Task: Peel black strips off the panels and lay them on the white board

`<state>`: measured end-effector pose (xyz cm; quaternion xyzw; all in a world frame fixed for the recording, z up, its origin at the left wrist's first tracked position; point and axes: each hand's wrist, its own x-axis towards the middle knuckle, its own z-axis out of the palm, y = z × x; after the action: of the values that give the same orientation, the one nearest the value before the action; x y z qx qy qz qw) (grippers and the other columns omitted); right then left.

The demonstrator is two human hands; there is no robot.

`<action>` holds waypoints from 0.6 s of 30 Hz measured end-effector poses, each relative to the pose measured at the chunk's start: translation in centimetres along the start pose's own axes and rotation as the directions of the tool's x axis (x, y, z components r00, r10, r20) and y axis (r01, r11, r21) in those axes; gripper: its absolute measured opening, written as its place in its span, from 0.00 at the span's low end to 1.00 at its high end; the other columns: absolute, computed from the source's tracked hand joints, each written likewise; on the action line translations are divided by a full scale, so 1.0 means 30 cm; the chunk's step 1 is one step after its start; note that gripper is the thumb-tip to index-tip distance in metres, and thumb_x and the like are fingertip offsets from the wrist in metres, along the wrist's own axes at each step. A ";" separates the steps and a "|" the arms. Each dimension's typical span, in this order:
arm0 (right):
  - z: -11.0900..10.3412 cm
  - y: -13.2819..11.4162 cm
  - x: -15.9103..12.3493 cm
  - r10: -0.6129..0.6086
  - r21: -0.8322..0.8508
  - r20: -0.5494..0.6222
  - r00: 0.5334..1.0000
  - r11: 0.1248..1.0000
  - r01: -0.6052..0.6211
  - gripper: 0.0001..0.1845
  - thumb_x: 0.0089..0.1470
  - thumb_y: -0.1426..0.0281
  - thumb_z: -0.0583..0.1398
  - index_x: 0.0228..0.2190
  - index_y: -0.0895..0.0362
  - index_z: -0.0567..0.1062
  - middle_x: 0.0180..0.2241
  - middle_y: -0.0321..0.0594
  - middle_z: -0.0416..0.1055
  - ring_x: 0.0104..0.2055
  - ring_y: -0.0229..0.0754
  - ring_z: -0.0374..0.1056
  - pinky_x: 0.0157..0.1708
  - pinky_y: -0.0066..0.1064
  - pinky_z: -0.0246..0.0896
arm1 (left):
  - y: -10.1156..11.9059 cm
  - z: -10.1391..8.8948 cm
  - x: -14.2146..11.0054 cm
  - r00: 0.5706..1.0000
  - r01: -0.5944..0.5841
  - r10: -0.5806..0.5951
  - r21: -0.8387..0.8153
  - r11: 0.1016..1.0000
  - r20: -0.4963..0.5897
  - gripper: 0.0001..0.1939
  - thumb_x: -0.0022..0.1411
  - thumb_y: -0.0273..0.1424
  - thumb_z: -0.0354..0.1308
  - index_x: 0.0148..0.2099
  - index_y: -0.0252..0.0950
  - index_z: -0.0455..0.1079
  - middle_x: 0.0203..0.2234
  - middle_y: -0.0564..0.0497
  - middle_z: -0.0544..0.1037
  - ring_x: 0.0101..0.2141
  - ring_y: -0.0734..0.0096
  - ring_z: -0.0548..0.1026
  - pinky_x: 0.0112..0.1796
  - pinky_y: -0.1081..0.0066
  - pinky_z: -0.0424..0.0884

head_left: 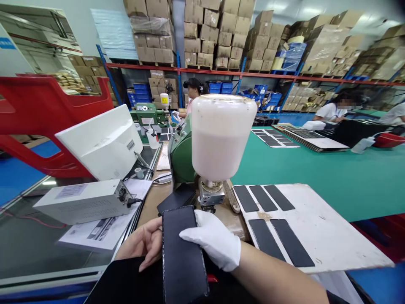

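Note:
A flat, black rectangular panel with a pale, rough-looking edge is held upright, close to my body. My right hand, in a white glove, grips it from the right, thumb across its front and the other fingers hidden behind. My bare left hand is at the panel's left edge with curled fingers, some partly hidden by the panel. Just beyond, more black panels lie stacked on the brown work surface. Above them stands a green machine carrying a white bottle of pale liquid over a metal head.
On the right, a white board bears several black panels, beside a green table. A grey power box, a white monitor and a red chair stand left. Co-workers sit farther back, before shelves of cartons.

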<state>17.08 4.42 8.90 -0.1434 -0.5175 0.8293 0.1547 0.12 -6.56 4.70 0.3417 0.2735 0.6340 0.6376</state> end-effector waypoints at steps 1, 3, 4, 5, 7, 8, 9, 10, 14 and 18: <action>-0.001 0.001 -0.005 -0.023 -0.034 0.018 1.000 0.999 0.024 0.20 0.43 0.64 0.65 0.40 0.59 0.75 0.34 0.39 0.75 0.35 0.43 0.70 0.41 0.36 0.63 | -0.005 0.000 -0.014 1.000 -0.006 0.006 0.011 1.000 -0.005 0.26 0.61 0.47 0.49 0.53 0.34 0.67 0.10 0.58 0.64 0.07 0.86 0.50 0.11 0.84 0.48; -0.018 0.002 -0.026 -0.051 -0.085 0.056 0.997 0.995 0.056 0.21 0.44 0.64 0.66 0.41 0.58 0.74 0.36 0.39 0.75 0.39 0.44 0.70 0.44 0.36 0.62 | -0.024 0.004 -0.022 1.000 -0.007 0.007 0.052 0.999 0.000 0.28 0.59 0.48 0.50 0.54 0.34 0.67 0.09 0.59 0.62 0.08 0.86 0.50 0.11 0.83 0.47; -0.035 0.001 -0.041 -0.049 -0.101 0.072 0.996 0.993 0.056 0.21 0.44 0.64 0.65 0.42 0.59 0.74 0.37 0.40 0.75 0.40 0.44 0.69 0.45 0.36 0.61 | -0.036 0.008 -0.019 1.000 0.002 -0.002 0.080 0.997 0.002 0.29 0.58 0.49 0.51 0.54 0.33 0.67 0.09 0.59 0.61 0.08 0.86 0.50 0.12 0.83 0.47; -0.060 -0.002 -0.059 -0.037 -0.121 0.078 0.996 0.992 0.046 0.22 0.44 0.65 0.65 0.42 0.59 0.74 0.37 0.40 0.75 0.41 0.45 0.69 0.44 0.36 0.62 | -0.047 0.013 -0.012 1.000 0.020 -0.020 0.108 0.994 -0.003 0.30 0.58 0.49 0.51 0.54 0.33 0.67 0.10 0.59 0.61 0.09 0.86 0.50 0.12 0.83 0.47; -0.135 -0.018 -0.104 -0.016 -0.195 0.051 0.999 0.981 0.025 0.23 0.44 0.66 0.66 0.43 0.60 0.73 0.38 0.41 0.75 0.42 0.46 0.69 0.43 0.37 0.63 | -0.066 0.028 0.011 0.998 0.069 -0.067 0.154 0.986 -0.015 0.29 0.58 0.48 0.51 0.55 0.34 0.67 0.11 0.58 0.62 0.09 0.86 0.51 0.13 0.82 0.47; -0.188 -0.034 -0.132 -0.025 -0.257 0.013 1.000 0.966 0.028 0.23 0.44 0.66 0.65 0.44 0.60 0.73 0.38 0.42 0.75 0.43 0.47 0.69 0.43 0.37 0.63 | -0.073 0.036 0.025 0.996 0.094 -0.092 0.171 0.981 -0.020 0.29 0.59 0.48 0.50 0.55 0.34 0.67 0.11 0.58 0.63 0.09 0.86 0.51 0.13 0.81 0.47; -0.252 -0.055 -0.166 -0.047 -0.341 -0.036 0.998 0.939 0.032 0.23 0.44 0.67 0.65 0.44 0.60 0.72 0.39 0.42 0.74 0.44 0.48 0.69 0.45 0.38 0.63 | -0.078 0.046 0.039 0.994 0.113 -0.111 0.187 0.976 -0.023 0.28 0.59 0.48 0.50 0.54 0.34 0.67 0.12 0.58 0.63 0.09 0.86 0.51 0.13 0.81 0.47; -0.327 -0.080 -0.206 -0.082 -0.433 -0.101 0.992 0.901 0.030 0.24 0.44 0.68 0.65 0.45 0.59 0.72 0.40 0.43 0.74 0.45 0.48 0.68 0.46 0.39 0.62 | -0.083 0.054 0.054 0.992 0.130 -0.128 0.204 0.970 -0.023 0.28 0.59 0.48 0.50 0.54 0.34 0.67 0.12 0.57 0.63 0.09 0.86 0.50 0.13 0.81 0.46; -0.670 -0.187 -0.423 -0.233 -0.680 -0.507 0.830 0.699 -0.220 0.28 0.40 0.75 0.64 0.47 0.57 0.72 0.46 0.46 0.72 0.50 0.52 0.65 0.50 0.43 0.57 | -0.097 0.076 0.120 0.978 0.200 -0.209 0.260 0.945 0.008 0.29 0.58 0.49 0.51 0.55 0.36 0.67 0.13 0.57 0.64 0.10 0.86 0.50 0.13 0.81 0.47; -0.893 -0.225 -0.626 -0.325 -0.590 -0.779 0.536 0.668 -0.453 0.33 0.33 0.80 0.64 0.47 0.66 0.72 0.49 0.61 0.67 0.51 0.57 0.63 0.47 0.41 0.56 | -0.122 0.079 0.182 0.924 0.301 -0.358 0.326 0.896 0.131 0.32 0.56 0.51 0.52 0.57 0.38 0.65 0.13 0.56 0.65 0.10 0.84 0.54 0.11 0.81 0.50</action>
<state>45.58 21.43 5.13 -0.5934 -0.6581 0.3722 0.2761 4.50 -1.19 3.74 0.4411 0.3593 0.4323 0.6996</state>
